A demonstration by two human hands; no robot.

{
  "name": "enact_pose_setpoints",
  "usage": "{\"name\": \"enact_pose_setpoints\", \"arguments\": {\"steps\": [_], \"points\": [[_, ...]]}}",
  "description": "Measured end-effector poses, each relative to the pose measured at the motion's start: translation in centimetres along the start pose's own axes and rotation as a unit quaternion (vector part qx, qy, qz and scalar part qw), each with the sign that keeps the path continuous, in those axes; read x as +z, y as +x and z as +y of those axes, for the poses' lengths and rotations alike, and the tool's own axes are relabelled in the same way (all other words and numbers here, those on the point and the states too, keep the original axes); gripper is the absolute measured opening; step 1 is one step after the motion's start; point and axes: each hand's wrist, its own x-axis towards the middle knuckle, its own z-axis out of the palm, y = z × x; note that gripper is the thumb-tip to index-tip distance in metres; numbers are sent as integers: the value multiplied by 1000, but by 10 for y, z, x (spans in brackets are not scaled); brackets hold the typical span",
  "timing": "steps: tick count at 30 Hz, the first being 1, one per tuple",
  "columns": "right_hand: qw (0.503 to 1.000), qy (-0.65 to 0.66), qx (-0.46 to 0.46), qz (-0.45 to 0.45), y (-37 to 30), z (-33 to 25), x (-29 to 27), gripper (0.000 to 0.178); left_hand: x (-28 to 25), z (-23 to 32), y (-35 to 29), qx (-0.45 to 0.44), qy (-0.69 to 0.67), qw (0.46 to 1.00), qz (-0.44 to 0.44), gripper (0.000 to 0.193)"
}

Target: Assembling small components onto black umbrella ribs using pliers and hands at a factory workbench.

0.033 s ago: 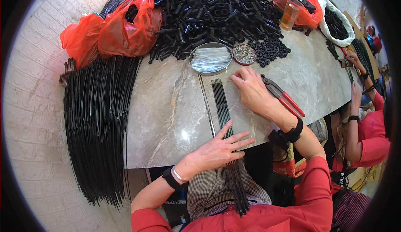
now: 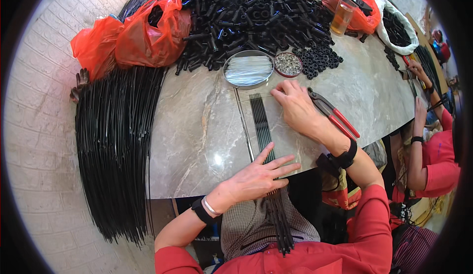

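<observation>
A row of slim black rods (image 2: pixel 261 121) lies side by side on the table, running over its near edge toward my lap. My left hand (image 2: pixel 251 178) rests across them near that edge, fingers spread and stretched out. Close to the rods' far ends, my right hand (image 2: pixel 298 109) is closed in a pinch on a thin wire (image 2: pixel 266 96), which reaches leftward across the rod tips. Just right of that hand lie red-handled pincers (image 2: pixel 340 122). A straight dark strip (image 2: pixel 243 126) sits on the table left of the rods.
Beyond my hands stand a round tin of silvery wires (image 2: pixel 250 70) and a small red-rimmed dish (image 2: pixel 288 65). Black tubular parts (image 2: pixel 246 13) are heaped behind, beside red bags (image 2: pixel 150 35) and a glass (image 2: pixel 341 20). Long black rods (image 2: pixel 116 146) hang off the left side. A co-worker's arm (image 2: pixel 419 121) is at right.
</observation>
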Motion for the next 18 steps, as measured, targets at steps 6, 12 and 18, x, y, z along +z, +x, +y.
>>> {"name": "enact_pose_setpoints", "arguments": {"steps": [6,12,18], "points": [[999,40,9,24,2,0,4,45,-1,-1,-1,3,-7,1000,11,31],[1000,-24,-16,12,-4,-5,1,53,-1,0,-2,-2,-19,1000,6,28],[999,-28,-32,15,2,-15,5,52,1,-1,-3,-3,-27,1000,12,27]]}}
